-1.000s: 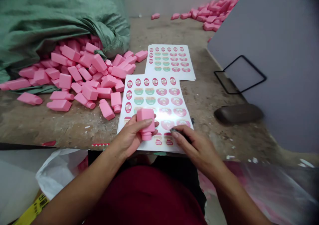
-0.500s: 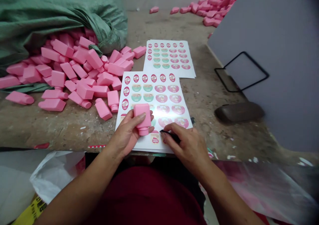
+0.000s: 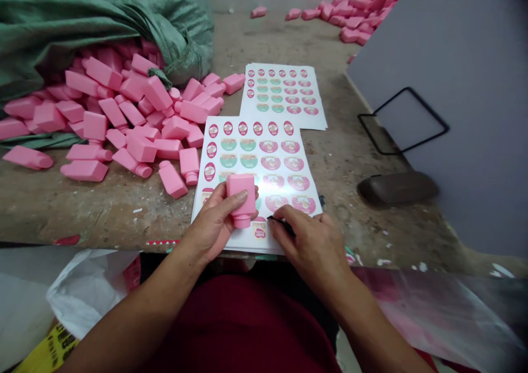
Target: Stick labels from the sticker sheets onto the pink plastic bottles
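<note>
Head view: left hand [image 3: 214,227] grips pink bottle [image 3: 241,197], evidently light, rigid; right hand [image 3: 307,241] pinches dark tool [image 3: 280,224] on sticker sheet [image 3: 256,158].

I count two sticker sheets [image 3: 258,158], one green sack [image 3: 103,15], one bottle [image 3: 241,192] in hand, dozens loose.

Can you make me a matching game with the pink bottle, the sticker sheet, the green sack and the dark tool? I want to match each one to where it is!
Things:
1. pink bottle
2. near sticker sheet
3. green sack
4. thin dark tool

Places:
A. flat on the table under both hands
B. far left, with pink bottles spilling out
C. held in the left hand
D. pinched in the right hand

Pairs: 1-C, 2-A, 3-B, 4-D
</note>
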Demonstrator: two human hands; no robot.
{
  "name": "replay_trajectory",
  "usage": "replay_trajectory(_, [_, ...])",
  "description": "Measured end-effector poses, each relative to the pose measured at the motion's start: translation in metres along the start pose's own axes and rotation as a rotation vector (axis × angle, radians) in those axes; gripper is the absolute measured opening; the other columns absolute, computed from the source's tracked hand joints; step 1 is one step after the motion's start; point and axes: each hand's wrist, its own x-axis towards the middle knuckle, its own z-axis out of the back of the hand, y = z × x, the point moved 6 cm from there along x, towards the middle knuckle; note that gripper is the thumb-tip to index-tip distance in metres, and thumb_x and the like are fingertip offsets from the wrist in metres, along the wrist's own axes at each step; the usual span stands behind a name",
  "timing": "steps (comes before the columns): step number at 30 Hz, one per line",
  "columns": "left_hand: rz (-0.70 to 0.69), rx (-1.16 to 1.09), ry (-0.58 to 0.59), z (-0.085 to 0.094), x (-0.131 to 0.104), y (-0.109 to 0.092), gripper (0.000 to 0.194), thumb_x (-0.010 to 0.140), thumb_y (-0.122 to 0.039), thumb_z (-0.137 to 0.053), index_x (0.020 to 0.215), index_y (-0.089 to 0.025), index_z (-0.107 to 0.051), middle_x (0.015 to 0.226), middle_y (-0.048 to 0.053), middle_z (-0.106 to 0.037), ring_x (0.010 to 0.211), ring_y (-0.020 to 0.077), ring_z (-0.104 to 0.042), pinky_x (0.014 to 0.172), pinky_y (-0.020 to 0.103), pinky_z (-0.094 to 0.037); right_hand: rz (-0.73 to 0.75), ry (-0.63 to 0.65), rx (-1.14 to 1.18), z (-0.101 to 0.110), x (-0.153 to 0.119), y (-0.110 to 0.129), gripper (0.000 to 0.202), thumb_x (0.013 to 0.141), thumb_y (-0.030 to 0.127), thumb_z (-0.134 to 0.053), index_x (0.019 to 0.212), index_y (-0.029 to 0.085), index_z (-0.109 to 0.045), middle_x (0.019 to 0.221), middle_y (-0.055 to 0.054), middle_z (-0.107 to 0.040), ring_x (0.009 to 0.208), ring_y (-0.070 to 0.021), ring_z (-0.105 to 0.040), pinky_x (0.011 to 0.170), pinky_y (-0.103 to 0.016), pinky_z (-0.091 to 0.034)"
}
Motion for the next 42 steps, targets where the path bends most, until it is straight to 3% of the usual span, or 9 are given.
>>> replay_trajectory(6, [0.019, -0.026, -0.005, 0.001, 0.0, 0.0, 0.03, 0.081, -0.018, -0.07, 0.109, -0.017, -0.062, 0.108, 0.01, -0.07, 0.104, 0.0233, -0.065, 0.095, 0.043, -0.053, -0.147, 0.118, 0.213, -0.007, -0.001, -0.015, 0.017, 0.093, 0.035, -0.054, 0.086, 0.023, -0.064, 0.072, 0.0, -0.072, 0.062, -0.0195, -0.062, 0.063, -0.03, -0.034])
replay_trajectory(12, [0.013, -0.062, -0.021, -0.001, -0.002, -0.002, 0.025, 0.082, -0.014, -0.069, 0.107, -0.013, -0.064, 0.099, 0.01, -0.072, 0.092, 0.0195, -0.067, 0.095, 0.039, -0.052, -0.026, -0.051, 0.084, -0.001, -0.004, -0.009, 0.014, 0.093, 0.03, -0.055, 0.084, 0.022, -0.064, 0.074, 0.001, -0.074, 0.056, -0.0167, -0.057, 0.067, -0.032, -0.032])
replay_trajectory(16, [0.026, -0.085, -0.03, -0.003, -0.002, -0.002, 0.023, 0.083, -0.011, -0.067, 0.106, -0.013, -0.064, 0.098, 0.009, -0.073, 0.091, 0.0179, -0.067, 0.096, 0.037, -0.051, 0.023, -0.081, 0.04, 0.001, -0.002, -0.006, 0.014, 0.093, 0.029, -0.056, 0.083, 0.021, -0.063, 0.07, 0.002, -0.072, 0.053, -0.0164, -0.054, 0.065, -0.032, -0.03])
replay_trajectory(32, [0.026, -0.095, 0.01, -0.002, 0.0, 0.001, 0.031, 0.078, -0.013, -0.071, 0.108, -0.014, -0.065, 0.097, 0.009, -0.074, 0.098, 0.02, -0.067, 0.104, 0.04, -0.046, 0.077, -0.042, 0.057, -0.001, 0.001, -0.006, 0.014, 0.094, 0.027, -0.058, 0.083, 0.021, -0.063, 0.072, 0.002, -0.073, 0.054, -0.0174, -0.053, 0.066, -0.033, -0.029])
replay_trajectory(42, [0.031, -0.078, -0.004, -0.001, 0.0, 0.001, 0.03, 0.077, -0.014, -0.072, 0.106, -0.014, -0.066, 0.101, 0.009, -0.073, 0.1, 0.0208, -0.066, 0.104, 0.04, -0.046, -0.068, 0.07, 0.234, -0.005, 0.0, -0.021, 0.011, 0.091, 0.032, -0.061, 0.085, 0.024, -0.065, 0.074, 0.004, -0.073, 0.059, -0.0174, -0.06, 0.068, -0.032, -0.034])
